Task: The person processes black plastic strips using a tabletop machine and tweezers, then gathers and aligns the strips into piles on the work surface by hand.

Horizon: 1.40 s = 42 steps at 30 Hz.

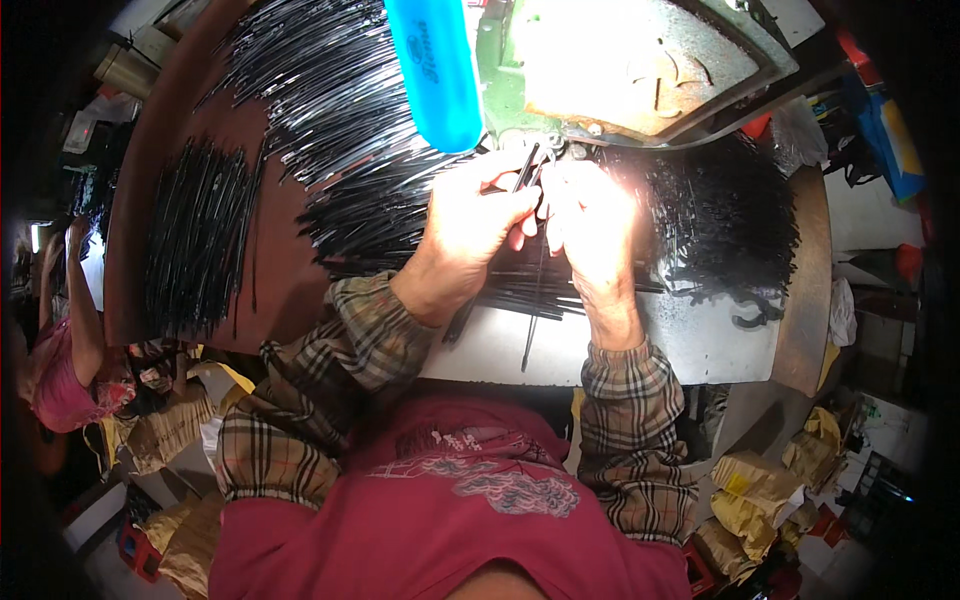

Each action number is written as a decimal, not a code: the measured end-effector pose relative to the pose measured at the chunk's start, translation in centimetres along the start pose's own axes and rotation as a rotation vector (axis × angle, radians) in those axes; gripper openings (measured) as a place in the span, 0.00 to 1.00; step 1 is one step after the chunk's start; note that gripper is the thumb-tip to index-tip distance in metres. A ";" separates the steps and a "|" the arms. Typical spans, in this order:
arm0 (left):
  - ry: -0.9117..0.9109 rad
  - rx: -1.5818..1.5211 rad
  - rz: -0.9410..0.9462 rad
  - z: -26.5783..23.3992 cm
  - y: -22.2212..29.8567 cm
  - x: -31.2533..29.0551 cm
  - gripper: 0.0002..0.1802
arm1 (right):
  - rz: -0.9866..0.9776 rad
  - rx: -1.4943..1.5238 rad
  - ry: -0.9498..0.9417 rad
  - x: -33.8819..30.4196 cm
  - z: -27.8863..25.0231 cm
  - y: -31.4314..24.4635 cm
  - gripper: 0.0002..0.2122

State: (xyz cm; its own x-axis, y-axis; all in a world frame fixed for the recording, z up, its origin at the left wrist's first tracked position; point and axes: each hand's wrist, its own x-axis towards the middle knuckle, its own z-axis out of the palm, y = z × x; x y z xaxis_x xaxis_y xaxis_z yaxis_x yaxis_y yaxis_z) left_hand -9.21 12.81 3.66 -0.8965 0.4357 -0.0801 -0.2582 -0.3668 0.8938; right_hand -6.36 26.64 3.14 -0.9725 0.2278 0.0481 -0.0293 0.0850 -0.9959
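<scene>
At the front of a green machine, under a bright light, both hands come close together. My left hand is closed in a pinch on a thin black rod that slants up from its fingertips. Just beside it, my right hand is closed too, its fingertips drawn together near the machine's small metal parts. Glare washes out what those fingers hold. Another long thin black rod runs down between the hands toward the table's near edge. Several more black rods lie crosswise beneath them.
A large heap of black rods covers the table's back left, with a smaller bundle farther left. At right lies a pile of black pieces. A blue object hangs over the table. Another person's arm shows at far left.
</scene>
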 end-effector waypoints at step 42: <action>0.052 0.140 -0.345 -1.4 3.5 -4.8 0.10 | -0.005 0.534 -0.090 1.2 0.0 0.0 0.08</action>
State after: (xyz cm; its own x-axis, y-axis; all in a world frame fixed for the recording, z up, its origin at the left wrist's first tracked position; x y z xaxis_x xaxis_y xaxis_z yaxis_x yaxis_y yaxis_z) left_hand -6.33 8.27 6.59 -0.7830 0.4709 -0.4064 -0.5002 -0.0883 0.8614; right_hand -7.47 26.95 3.21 -0.9873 0.1427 0.0699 -0.1248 -0.4243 -0.8969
